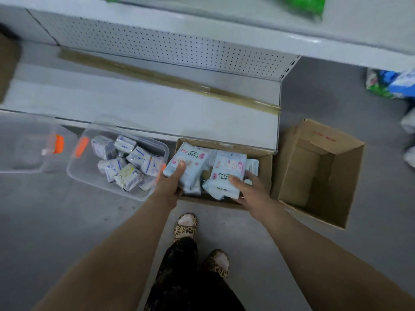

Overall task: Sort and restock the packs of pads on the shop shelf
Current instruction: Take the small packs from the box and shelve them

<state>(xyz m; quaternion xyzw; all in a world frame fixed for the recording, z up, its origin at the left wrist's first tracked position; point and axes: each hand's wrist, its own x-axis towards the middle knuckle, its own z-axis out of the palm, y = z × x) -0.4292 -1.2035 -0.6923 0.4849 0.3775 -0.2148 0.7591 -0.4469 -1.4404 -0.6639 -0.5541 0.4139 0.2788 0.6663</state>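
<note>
A cardboard box (265, 169) on the floor below the bottom shelf (157, 108) holds pale blue packs of pads. My left hand (173, 182) grips one pale blue pack (188, 158) by its near end, thumb on top. My right hand (249, 187) grips a second pale blue pack (226, 171) with black characters on it, over the same box. More packs lie underneath, partly hidden. The bottom shelf is bare except for a brown tape strip (170, 79).
A clear plastic tub (89, 176) with several small white-and-blue packs sits left of the box; another clear tub (27, 144) lies further left. An open cardboard box (318, 173) with nothing in it stands to the right. Coloured packs (390, 84) lie at far right. My feet (186, 225) stand close behind.
</note>
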